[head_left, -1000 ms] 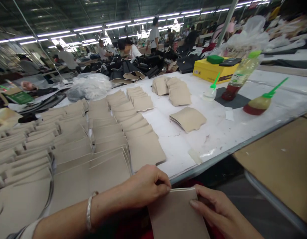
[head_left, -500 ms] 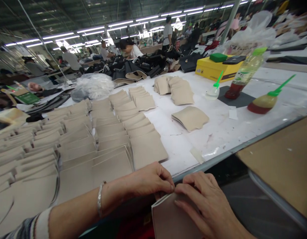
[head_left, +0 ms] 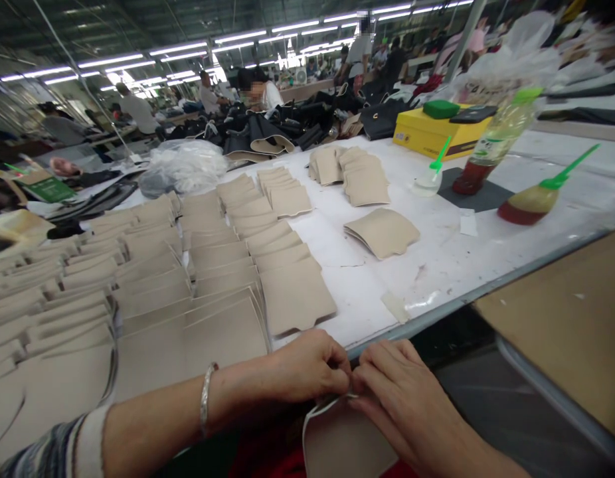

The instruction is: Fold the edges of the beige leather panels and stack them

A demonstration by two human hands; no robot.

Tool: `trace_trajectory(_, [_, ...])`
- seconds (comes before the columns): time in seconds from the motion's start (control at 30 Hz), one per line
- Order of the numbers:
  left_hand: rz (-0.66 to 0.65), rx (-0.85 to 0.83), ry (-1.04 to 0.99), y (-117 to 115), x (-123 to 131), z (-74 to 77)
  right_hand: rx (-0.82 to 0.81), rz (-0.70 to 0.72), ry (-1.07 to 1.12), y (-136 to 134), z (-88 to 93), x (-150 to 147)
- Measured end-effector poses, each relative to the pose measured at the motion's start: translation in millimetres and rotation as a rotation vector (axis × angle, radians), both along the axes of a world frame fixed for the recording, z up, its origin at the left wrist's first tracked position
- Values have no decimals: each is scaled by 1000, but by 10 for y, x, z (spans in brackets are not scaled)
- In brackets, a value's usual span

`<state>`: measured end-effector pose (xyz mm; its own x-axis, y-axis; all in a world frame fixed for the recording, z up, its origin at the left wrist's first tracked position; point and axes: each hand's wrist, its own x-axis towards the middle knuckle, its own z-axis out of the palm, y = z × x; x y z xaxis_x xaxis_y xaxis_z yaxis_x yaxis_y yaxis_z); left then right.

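Note:
My left hand (head_left: 307, 368) and my right hand (head_left: 404, 398) meet just below the table's front edge, both pinching the top edge of a beige cut piece (head_left: 342, 441) that curls in my lap. A silver bracelet sits on my left wrist. Rows of overlapping beige cut pieces (head_left: 208, 265) cover the white table (head_left: 437, 265) in front of me. A small stack of the same pieces (head_left: 382, 232) lies apart to the right, and further stacks (head_left: 357, 176) lie beyond.
Two squeeze bottles with green nozzles (head_left: 536, 199) (head_left: 430, 179), a tall bottle (head_left: 494, 143) and a yellow box (head_left: 434, 133) stand at the right. A clear plastic bag (head_left: 180, 169) and dark bag parts (head_left: 267, 136) lie at the back. Other people work further off. A brown board (head_left: 561, 325) lies right.
My right hand has slid up from the piece's side to its top edge beside my left hand. The piece, flat before, now bends and curls under both hands.

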<state>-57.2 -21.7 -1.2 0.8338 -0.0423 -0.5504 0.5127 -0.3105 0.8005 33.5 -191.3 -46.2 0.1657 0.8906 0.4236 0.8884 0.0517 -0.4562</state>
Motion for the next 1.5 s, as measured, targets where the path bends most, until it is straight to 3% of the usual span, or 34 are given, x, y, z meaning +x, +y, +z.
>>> trace_trajectory(0.23, [-129,149,-92,53,110,84,8,-34,-137,64,118,111])
trace_trajectory(0.33, [-181,363,-206,119,223,169,-12,-29,-167,52,237,113])
trace_trajectory(0.43, [-149,567,-309,236,348,326,18,-12,-150,-40,432,66])
trace_trajectory(0.53, [-194,441,-293,289,422,469,71,44,-96,-151,651,32])
trace_trajectory(0.63, [-283,115,-215,184,413,431,137,113,-87,-200,750,51])
trace_trajectory(0.77, [-337,-132,-136,-47,263,84,6,6,-28,-208,594,67])
trace_trajectory(0.87, [-262,-226,2,-116,85,-74,-85,-64,46,-261,373,-2])
trace_trajectory(0.93, [-228,-147,3,-100,-28,-36,-130,-87,95,-327,230,-79])
trace_trajectory(1.03, [-314,122,-66,-55,-164,105,-193,-110,178,-440,37,-198])
trace_trajectory(1.1, [-358,202,-9,-60,-248,139,-225,-97,239,-505,-71,-262])
trace_trajectory(1.2, [-308,163,101,-124,-372,63,-239,-34,318,-570,-174,-313])
trace_trajectory(1.33, [-227,80,91,-203,-443,-46,-238,40,359,-608,-185,-304])
trace_trajectory(1.5, [-251,39,86,-218,-389,-16,-280,47,359,-612,-149,-292])
